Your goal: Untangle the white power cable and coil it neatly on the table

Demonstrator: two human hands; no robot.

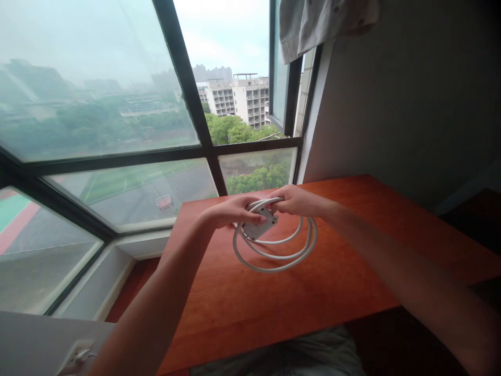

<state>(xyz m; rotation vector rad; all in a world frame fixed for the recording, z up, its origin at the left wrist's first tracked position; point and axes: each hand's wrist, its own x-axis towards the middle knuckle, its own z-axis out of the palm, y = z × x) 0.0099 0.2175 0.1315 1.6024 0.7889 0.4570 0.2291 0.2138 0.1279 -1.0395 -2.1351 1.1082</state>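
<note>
A white cable [277, 270] hangs in several loose loops above the wooden table. My left hand [235, 211] is closed around a small whitish block with dark screw holes, which looks like the back of a power strip [256, 228]. The thumb lies across the block, and the top of the loops passes by these fingers. Right beside it, my right hand [291, 200] is closed on the upper part of the cable loops, its fingertips close to the block's edge. Part of the cable is hidden behind both hands.
The reddish-brown table [313, 297] lies under the hands. Behind it are dark-framed windows [211, 151], one pane open at the right, with a light cloth [324, 23] hanging above. A wall socket [80, 355] with a plug sits at the lower left.
</note>
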